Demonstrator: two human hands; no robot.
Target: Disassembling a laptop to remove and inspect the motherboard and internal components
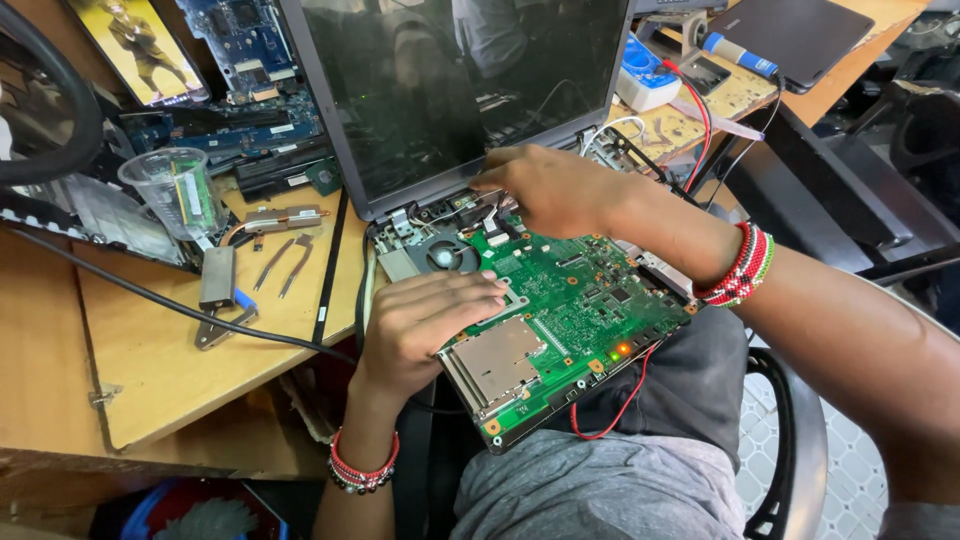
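A green laptop motherboard (570,310) rests on my lap, tilted, with a small light glowing orange near its lower edge. My left hand (425,325) lies flat on the board's left side, beside a silver card slot (495,360) and below the black cooling fan (443,255). My right hand (550,190) reaches to the board's top edge, fingertips pinching at small cables and connectors near the hinge of the open laptop screen (460,90). A red wire (625,405) hangs from the board's lower edge. Both wrists wear beaded bracelets.
The wooden desk (150,350) at left holds a clear plastic cup (180,190), copper heat pipes (285,262), a metal tool (220,295), a black cable and blue circuit boards (245,60). A closed laptop (790,35) and a red probe lead (700,100) lie at back right. A black chair arm (800,440) is at right.
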